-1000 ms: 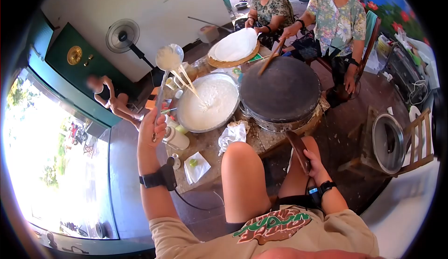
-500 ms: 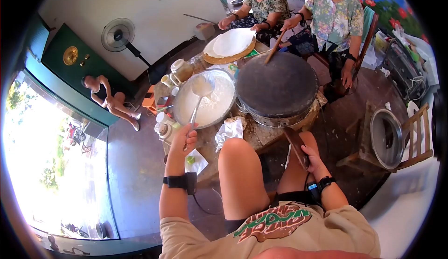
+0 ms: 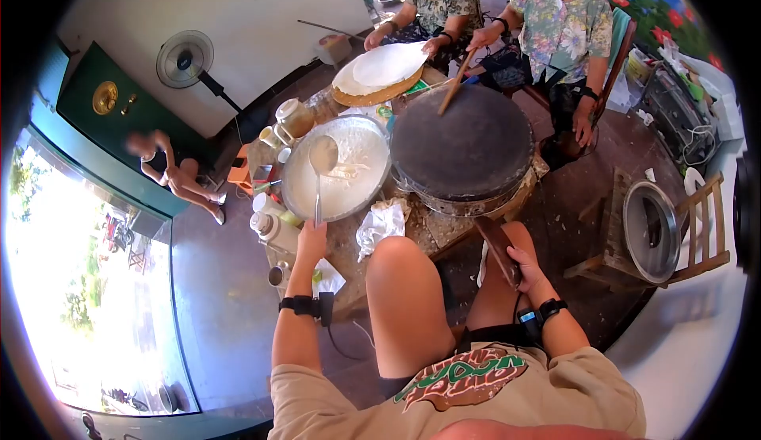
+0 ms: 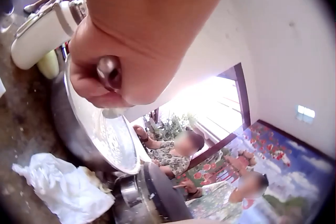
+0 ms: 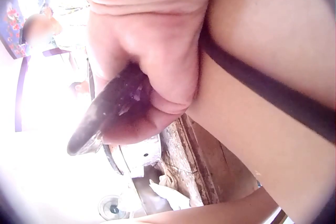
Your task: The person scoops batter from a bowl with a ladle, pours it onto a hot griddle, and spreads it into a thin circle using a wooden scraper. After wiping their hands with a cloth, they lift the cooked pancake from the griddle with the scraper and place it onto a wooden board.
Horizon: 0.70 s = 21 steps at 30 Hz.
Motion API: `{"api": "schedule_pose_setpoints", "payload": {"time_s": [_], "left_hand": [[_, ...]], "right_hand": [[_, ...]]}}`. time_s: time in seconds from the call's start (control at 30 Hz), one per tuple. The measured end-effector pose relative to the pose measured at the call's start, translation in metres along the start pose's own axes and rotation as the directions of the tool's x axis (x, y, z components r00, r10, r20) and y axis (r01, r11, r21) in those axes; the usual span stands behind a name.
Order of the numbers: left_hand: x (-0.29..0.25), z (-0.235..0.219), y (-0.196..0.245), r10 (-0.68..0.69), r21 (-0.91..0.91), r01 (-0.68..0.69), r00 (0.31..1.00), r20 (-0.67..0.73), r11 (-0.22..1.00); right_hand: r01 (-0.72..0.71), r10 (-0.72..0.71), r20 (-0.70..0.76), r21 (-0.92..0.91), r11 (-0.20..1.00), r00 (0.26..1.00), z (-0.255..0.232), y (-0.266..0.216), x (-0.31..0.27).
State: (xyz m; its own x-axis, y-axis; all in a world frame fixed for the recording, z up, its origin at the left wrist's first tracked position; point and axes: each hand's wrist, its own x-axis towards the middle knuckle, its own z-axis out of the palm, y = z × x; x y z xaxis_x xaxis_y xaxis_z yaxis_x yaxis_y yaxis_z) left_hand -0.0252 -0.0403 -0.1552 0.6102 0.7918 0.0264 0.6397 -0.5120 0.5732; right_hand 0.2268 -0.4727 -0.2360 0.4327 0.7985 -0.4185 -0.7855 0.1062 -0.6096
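Note:
My left hand [image 3: 313, 240] grips the handle of a metal ladle [image 3: 323, 153], whose bowl sits at the surface of the pale batter [image 3: 349, 194] in a wide metal basin [image 3: 290, 207]. Up close in the left wrist view, fingers wrap round the rounded end of the ladle's handle. My right hand [image 3: 523, 265] holds a flat, dark brown wooden blade [image 3: 496, 246] over my right thigh, its far end near the table edge. Right of the basin stands a round dark griddle [image 3: 464, 143], its surface bare except where another person's wooden stick touches it.
Two people [image 3: 567, 36] sit across the table. Thin white sheets [image 3: 388, 67] lie on a round woven mat. Crumpled white cloth [image 3: 382, 226] rests before the basin, jars [image 3: 273, 230] to its left. A steel basin [image 3: 652, 234] sits on a wooden chair at right.
My left hand has brought the ladle down from above the basin, where pale batter streamed off it, to the batter's surface. The right hand has kept its hold on the wooden blade.

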Motion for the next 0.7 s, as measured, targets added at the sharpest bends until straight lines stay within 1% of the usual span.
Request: {"api": "schedule_pose_setpoints", "payload": {"time_s": [0.03,0.07,0.1,0.13,0.23,0.33,0.37,0.4,0.43,0.47,0.5,0.53,0.6,0.63,0.7], "left_hand": [[-0.002,0.000,-0.001,0.199,0.323,-0.157,0.974,-0.103,0.933],[-0.005,0.000,-0.002,0.102,0.375,-0.070,0.993,-0.065,0.924],[-0.018,-0.015,0.031,0.002,0.429,0.012,1.000,-0.031,0.903],[-0.025,-0.022,0.048,-0.099,0.483,0.088,0.995,-0.003,0.871],[-0.025,-0.018,0.039,-0.062,0.523,0.018,0.996,0.066,0.852],[-0.010,-0.002,0.009,0.033,0.537,-0.076,0.996,0.089,0.840],[-0.003,-0.002,0.001,-0.086,0.333,0.021,0.980,0.180,0.943],[0.005,-0.007,0.003,-0.177,0.124,0.147,0.940,0.292,0.981],[0.012,-0.009,0.004,-0.235,-0.076,0.291,0.878,0.417,0.954],[0.014,-0.012,0.005,-0.284,-0.235,0.429,0.835,0.472,0.872],[0.011,-0.022,0.016,-0.314,-0.375,0.552,0.786,0.532,0.745],[0.007,-0.029,0.025,-0.325,-0.490,0.653,0.735,0.595,0.577],[0.006,-0.037,0.033,-0.341,-0.515,0.756,0.647,0.682,0.405],[0.005,-0.040,0.033,-0.341,-0.513,0.799,0.599,0.725,0.312],[0.003,-0.041,0.028,-0.270,-0.547,0.815,0.580,0.768,0.193]], "right_hand": [[-0.005,0.005,0.002,-0.001,1.000,1.000,0.001,-0.001,0.000],[-0.010,0.010,0.003,-0.003,1.000,1.000,0.001,-0.001,0.000],[-0.015,0.015,0.004,-0.004,1.000,1.000,0.001,-0.001,0.001],[-0.019,0.019,0.008,-0.002,1.000,1.000,0.000,-0.001,0.001],[-0.031,0.031,0.011,0.007,1.000,0.999,-0.002,0.001,0.003],[-0.030,0.030,0.006,0.011,0.999,1.000,-0.001,0.001,0.005],[-0.021,0.021,0.009,0.011,1.000,1.000,0.001,0.001,0.005],[-0.013,0.012,0.012,0.012,1.000,1.000,0.002,0.000,0.004],[-0.022,0.022,0.028,0.028,0.999,0.999,-0.002,0.001,0.005],[-0.033,0.031,0.045,0.043,0.999,0.999,-0.010,0.003,0.008],[-0.043,0.040,0.062,0.056,0.997,0.997,-0.014,0.005,0.009],[-0.006,0.005,0.028,0.007,1.000,1.000,-0.006,0.006,0.005],[0.069,-0.073,-0.028,-0.101,0.992,0.997,0.019,0.008,0.000],[0.092,-0.092,0.009,-0.209,0.974,0.996,0.032,0.005,0.000],[0.137,-0.113,0.080,-0.414,0.900,0.990,0.060,-0.005,0.001]]}}
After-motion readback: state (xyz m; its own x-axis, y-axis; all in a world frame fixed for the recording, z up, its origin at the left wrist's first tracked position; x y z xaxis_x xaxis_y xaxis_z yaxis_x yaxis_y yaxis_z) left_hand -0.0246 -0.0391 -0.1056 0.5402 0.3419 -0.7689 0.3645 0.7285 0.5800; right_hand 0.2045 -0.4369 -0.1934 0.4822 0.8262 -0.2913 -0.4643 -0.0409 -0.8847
